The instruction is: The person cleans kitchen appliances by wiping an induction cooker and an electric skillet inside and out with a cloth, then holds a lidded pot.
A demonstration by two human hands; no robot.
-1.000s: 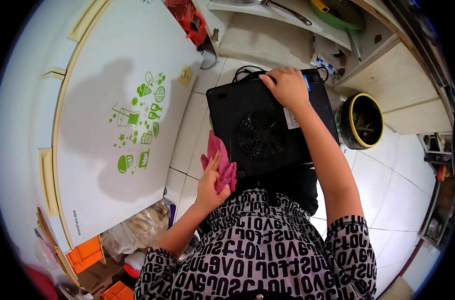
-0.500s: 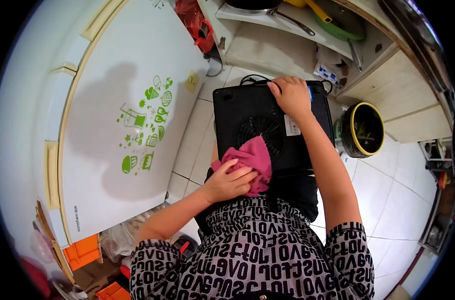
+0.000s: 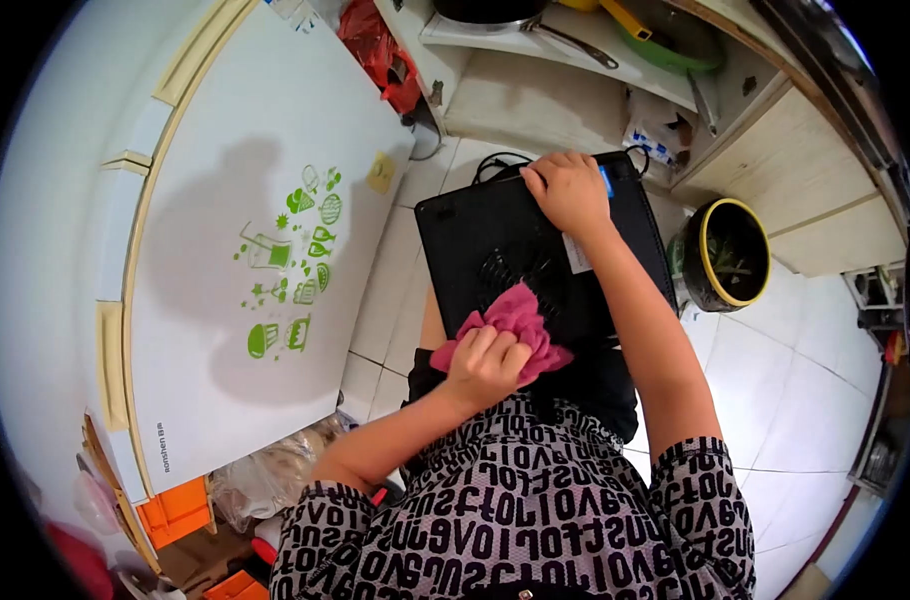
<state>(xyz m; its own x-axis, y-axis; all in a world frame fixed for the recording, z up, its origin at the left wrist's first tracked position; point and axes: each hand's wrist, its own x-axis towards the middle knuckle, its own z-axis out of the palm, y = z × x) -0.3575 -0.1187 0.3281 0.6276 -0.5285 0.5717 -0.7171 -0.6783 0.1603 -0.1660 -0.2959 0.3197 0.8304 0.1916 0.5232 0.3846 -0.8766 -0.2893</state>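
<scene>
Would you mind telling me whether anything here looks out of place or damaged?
The black appliance has its vented underside facing up, unusual but seemingly deliberate, as the right hand holds it. The cabinet has dark, possibly chipped patches on its side panels. No spill shows.

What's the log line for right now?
left: gripping cloth | right: on device far edge | bin: right of device
</scene>
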